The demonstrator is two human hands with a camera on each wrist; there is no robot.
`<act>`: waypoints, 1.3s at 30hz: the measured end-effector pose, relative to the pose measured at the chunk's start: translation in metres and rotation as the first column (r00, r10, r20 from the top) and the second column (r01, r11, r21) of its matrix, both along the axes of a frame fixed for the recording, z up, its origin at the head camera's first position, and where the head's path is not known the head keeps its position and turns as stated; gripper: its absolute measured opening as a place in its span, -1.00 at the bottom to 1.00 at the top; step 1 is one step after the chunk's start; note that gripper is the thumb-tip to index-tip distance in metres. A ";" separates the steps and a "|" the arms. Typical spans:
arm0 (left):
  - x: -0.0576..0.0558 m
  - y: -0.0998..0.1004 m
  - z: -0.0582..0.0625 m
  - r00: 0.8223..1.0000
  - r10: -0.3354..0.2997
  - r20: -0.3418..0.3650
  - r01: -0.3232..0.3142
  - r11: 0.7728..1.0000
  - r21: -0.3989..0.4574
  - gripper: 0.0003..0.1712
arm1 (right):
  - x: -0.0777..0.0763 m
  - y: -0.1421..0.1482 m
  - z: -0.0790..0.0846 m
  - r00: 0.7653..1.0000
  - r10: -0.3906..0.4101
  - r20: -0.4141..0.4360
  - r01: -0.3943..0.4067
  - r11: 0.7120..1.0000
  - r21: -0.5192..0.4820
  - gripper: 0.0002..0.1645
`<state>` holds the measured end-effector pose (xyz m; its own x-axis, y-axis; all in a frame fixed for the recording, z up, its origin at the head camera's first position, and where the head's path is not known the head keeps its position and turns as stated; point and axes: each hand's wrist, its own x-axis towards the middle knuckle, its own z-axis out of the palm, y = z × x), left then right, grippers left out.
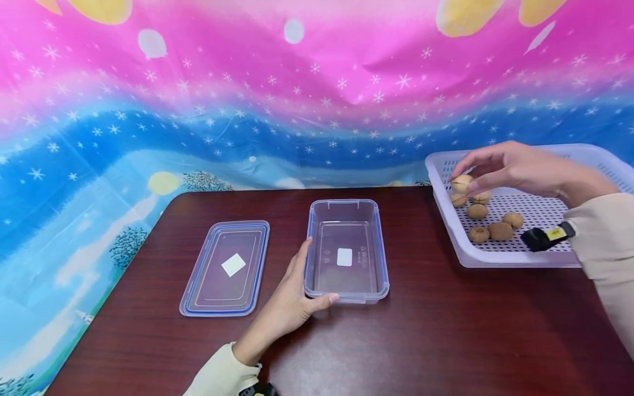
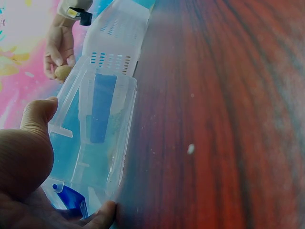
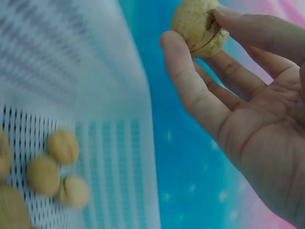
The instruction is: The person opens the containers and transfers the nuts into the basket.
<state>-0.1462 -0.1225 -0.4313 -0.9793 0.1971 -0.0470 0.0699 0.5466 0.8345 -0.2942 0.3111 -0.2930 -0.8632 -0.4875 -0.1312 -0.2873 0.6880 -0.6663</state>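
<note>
My right hand [image 1: 520, 168] pinches a walnut [image 3: 198, 28] between thumb and fingertips. In the head view it is over the left side of a white perforated basket [image 1: 465, 250]; the right wrist view shows the walnut above the basket's rim. Several more walnuts [image 1: 477, 212] lie on the basket floor below. My left hand [image 1: 292, 294] grips the near left corner of a clear plastic container [image 1: 346, 300], thumb on the front rim and fingers along the left wall. The container stands uncovered on the table with a white square label [image 1: 344, 257] at its bottom.
A clear lid [image 1: 225, 269] with a blue seal and white label lies flat to the left of the container. The dark reddish-brown table [image 1: 421, 330] meets a pink and blue patterned cloth [image 1: 297, 110] at its back and left edges.
</note>
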 end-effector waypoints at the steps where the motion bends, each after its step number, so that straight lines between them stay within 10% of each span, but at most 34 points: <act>1: 0.000 0.000 0.000 1.000 0.000 -0.001 0.000 1.000 0.000 0.38 | -0.003 0.008 -0.002 1.000 -0.008 -0.022 0.008 1.000 0.002 -0.57; 6: 0.000 0.000 0.000 1.000 0.002 0.001 -0.002 1.000 -0.002 0.38 | -0.019 0.040 -0.012 0.996 -0.079 -0.051 0.079 0.997 -0.010 -0.57; 26: 0.000 0.000 -0.001 1.000 0.002 -0.005 -0.002 1.000 0.001 0.38 | -0.047 0.097 -0.056 0.955 -0.135 0.264 0.202 0.948 -0.245 -0.49; 39: 0.001 0.000 -0.001 1.000 -0.001 0.002 0.001 1.000 0.003 0.38 | -0.055 0.108 -0.073 0.905 -0.250 0.345 0.295 0.952 -0.083 -0.66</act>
<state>-0.1457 -0.1220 -0.4321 -0.9789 0.1984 -0.0481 0.0691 0.5436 0.8365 -0.3488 0.4190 -0.3660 -0.8844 -0.2711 -0.3800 0.1481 0.6091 -0.7792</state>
